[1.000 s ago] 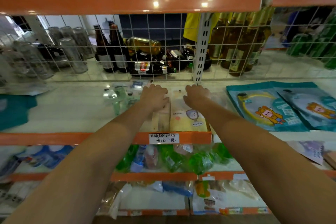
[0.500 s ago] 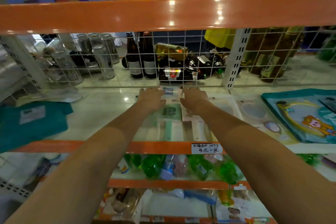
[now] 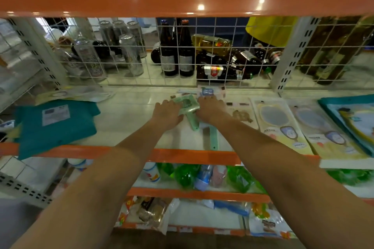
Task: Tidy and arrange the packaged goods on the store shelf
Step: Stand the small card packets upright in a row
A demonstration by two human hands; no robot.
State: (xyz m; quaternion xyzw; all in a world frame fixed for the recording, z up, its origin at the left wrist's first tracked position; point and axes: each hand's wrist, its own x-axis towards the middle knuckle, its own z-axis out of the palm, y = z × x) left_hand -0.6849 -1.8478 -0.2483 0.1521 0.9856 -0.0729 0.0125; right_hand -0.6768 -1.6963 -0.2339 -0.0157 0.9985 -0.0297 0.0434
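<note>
On the shelf (image 3: 129,119), both hands now flanking a tilted green packet (image 3: 187,105); fingers' hold unclear

A green packaged brush (image 3: 187,105) in a clear wrapper is lying tilted on the white shelf (image 3: 131,115), its handle pointing toward the shelf's front edge. A second pale-green handle (image 3: 213,137) is lying just beside it, nearer the orange front rail. Two flat cream mirror packets (image 3: 283,127) are lying side by side to the right, and teal packets (image 3: 54,125) are sitting at the left.
</note>
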